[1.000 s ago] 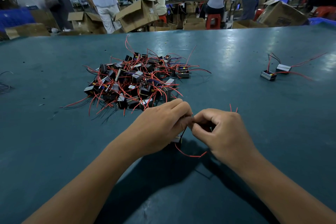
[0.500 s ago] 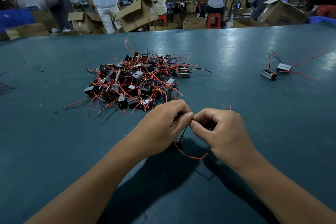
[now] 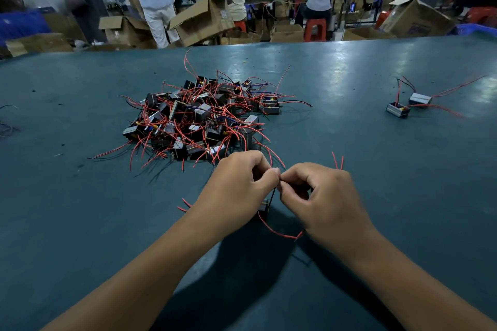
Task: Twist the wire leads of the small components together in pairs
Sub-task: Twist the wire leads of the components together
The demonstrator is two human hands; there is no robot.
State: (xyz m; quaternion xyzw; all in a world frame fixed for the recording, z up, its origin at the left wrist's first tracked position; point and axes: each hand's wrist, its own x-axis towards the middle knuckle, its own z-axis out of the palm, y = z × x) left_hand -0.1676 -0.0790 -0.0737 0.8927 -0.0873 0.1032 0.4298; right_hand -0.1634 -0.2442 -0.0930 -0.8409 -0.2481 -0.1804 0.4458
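Observation:
My left hand [image 3: 236, 185] and my right hand [image 3: 320, 196] meet fingertip to fingertip over the teal table [image 3: 80, 223], both pinching thin wire leads [image 3: 279, 179] of a small component [image 3: 264, 207] that hangs between them, mostly hidden by my left hand. A black lead runs down to it and a red lead [image 3: 279, 234] curls out below. Two red wire ends [image 3: 337, 161] stick up behind my right hand. A pile of small black components with red leads [image 3: 201, 118] lies just beyond my left hand.
Two components with red leads [image 3: 408, 105] lie apart at the far right of the table. Dark wires [image 3: 6, 126] lie at the left edge. Beyond the table's far edge stand cardboard boxes [image 3: 204, 20], red stools and several people at workbenches.
My hands have stayed together and shifted only slightly. The two red wire ends behind my right hand have swung a little as the fingers worked the leads.

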